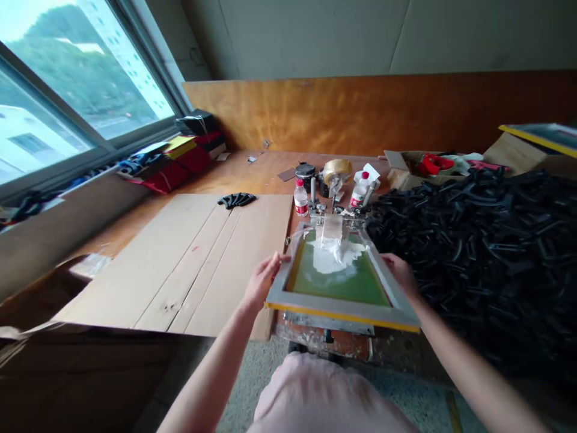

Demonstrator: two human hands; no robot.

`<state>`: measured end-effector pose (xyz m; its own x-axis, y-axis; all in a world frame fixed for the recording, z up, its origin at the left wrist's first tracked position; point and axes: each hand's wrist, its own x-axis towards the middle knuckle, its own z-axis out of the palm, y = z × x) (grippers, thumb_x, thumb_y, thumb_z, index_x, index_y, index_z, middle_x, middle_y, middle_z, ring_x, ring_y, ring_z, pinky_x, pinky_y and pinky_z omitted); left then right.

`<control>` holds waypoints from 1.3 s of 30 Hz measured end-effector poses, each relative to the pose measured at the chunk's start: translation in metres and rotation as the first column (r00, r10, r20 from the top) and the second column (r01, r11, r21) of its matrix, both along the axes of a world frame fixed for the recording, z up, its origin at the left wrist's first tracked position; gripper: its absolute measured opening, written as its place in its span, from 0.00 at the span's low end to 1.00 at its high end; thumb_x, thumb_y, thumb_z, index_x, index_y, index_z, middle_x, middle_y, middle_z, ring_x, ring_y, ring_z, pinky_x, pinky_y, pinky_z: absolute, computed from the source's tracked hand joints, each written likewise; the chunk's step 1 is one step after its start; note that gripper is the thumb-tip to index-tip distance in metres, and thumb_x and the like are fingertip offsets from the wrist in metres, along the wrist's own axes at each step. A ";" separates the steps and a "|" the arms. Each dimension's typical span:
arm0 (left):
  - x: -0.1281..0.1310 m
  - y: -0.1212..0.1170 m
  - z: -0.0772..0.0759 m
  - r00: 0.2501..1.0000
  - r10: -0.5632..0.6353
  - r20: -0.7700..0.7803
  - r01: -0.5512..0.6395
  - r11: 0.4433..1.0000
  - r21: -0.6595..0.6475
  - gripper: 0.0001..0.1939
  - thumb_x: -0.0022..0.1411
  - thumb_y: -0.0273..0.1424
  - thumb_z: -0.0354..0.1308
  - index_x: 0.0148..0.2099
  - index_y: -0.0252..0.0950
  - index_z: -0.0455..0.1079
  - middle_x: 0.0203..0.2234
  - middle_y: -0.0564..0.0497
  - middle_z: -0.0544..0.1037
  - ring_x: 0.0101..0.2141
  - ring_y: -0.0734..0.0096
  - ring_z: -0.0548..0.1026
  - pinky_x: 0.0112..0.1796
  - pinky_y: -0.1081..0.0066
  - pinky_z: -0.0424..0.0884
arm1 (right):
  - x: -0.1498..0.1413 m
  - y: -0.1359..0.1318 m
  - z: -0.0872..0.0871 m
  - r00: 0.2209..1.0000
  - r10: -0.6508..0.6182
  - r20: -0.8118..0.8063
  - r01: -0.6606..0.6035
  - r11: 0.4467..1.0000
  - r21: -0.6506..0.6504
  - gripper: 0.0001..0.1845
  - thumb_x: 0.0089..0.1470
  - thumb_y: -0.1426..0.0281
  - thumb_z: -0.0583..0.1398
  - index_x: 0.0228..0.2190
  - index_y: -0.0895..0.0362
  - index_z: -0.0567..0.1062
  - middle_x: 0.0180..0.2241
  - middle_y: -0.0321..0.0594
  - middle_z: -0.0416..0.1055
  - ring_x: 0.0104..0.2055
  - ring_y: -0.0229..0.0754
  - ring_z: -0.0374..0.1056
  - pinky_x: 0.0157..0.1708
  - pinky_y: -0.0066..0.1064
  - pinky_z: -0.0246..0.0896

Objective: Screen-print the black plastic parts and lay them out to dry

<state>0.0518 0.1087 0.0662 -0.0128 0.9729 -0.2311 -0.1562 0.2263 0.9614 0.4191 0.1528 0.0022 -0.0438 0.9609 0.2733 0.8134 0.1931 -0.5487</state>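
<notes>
A screen printing frame [288,299] with green mesh is in front of me, its near edge tilted up off the base below. My left hand [262,281] grips the frame's left side, and my right hand [400,273] holds its right side, partly hidden by the rim. White ink [333,258] is spread over the upper part of the mesh. A pale block [332,228], smeared white at its lower edge, rests at the far end of the mesh. Behind it, a metal hinge clamp [356,220] holds the frame's far side.
A cardboard sheet [180,258] lies left, with several black curved parts [237,199] on it. A large heap of black plastic parts [469,240] crowds the right. Two bottles [300,198], a black jar [305,174] and a tape roll [338,171] stand behind the clamp.
</notes>
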 end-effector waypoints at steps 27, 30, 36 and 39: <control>0.007 -0.030 -0.123 0.992 -0.030 -0.120 0.010 0.986 -0.165 0.36 0.53 0.50 0.63 0.59 0.35 0.65 0.28 0.52 0.76 0.27 0.71 0.74 0.27 0.74 0.67 | -0.102 -0.016 0.016 0.753 0.547 0.365 -0.563 0.823 -0.072 0.10 0.53 0.79 0.58 0.33 0.56 0.77 0.33 0.42 0.75 0.40 0.46 0.66 0.40 0.35 0.56; 0.009 -0.030 -0.120 0.992 -0.021 -0.125 0.000 0.986 -0.165 0.36 0.53 0.50 0.63 0.58 0.35 0.66 0.27 0.53 0.76 0.27 0.70 0.74 0.27 0.74 0.67 | -0.099 -0.028 0.006 0.711 0.591 0.382 -0.624 0.780 -0.047 0.13 0.54 0.80 0.56 0.37 0.57 0.77 0.37 0.44 0.75 0.41 0.47 0.66 0.41 0.37 0.57; 0.008 -0.030 -0.094 0.997 -0.042 -0.068 0.028 0.980 -0.196 0.39 0.50 0.49 0.65 0.59 0.34 0.64 0.27 0.52 0.77 0.27 0.70 0.74 0.27 0.74 0.68 | -0.111 0.003 0.035 0.818 0.503 0.279 -0.507 0.860 -0.065 0.12 0.54 0.69 0.65 0.42 0.51 0.77 0.39 0.39 0.77 0.43 0.46 0.69 0.42 0.35 0.62; 0.003 -0.028 -0.068 0.998 -0.062 -0.019 0.057 0.976 -0.208 0.43 0.48 0.47 0.67 0.63 0.36 0.61 0.28 0.53 0.77 0.25 0.72 0.74 0.25 0.76 0.66 | -0.110 0.039 0.061 0.912 0.336 0.236 -0.344 0.939 -0.008 0.28 0.52 0.67 0.66 0.55 0.47 0.70 0.45 0.39 0.76 0.43 0.46 0.70 0.42 0.35 0.64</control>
